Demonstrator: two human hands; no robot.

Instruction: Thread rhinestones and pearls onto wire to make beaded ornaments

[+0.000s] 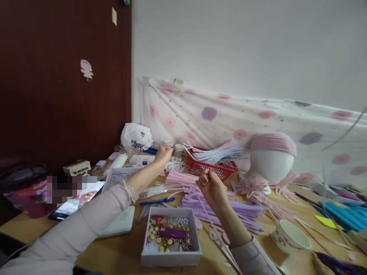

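My left hand [164,156] is stretched forward near two paper cups [179,149] at the back of the table, its fingers pinched together; what they hold is too small to make out. My right hand [210,187] is raised over the purple fuzzy stems [237,210], fingers curled, with a thin lilac strip [208,214] hanging beside it. Whether that strip is in its fingers is unclear. Between and below the hands stands a white box [171,259] of beads and gems with a purple lighter [172,233].
A red basket [212,170] of stems stands behind my right hand. To the right are a foam head [271,164] with a pink band and a white bowl [291,236]. A phone [77,200], a blue pen [157,201] and a plastic bag [137,136] lie to the left.
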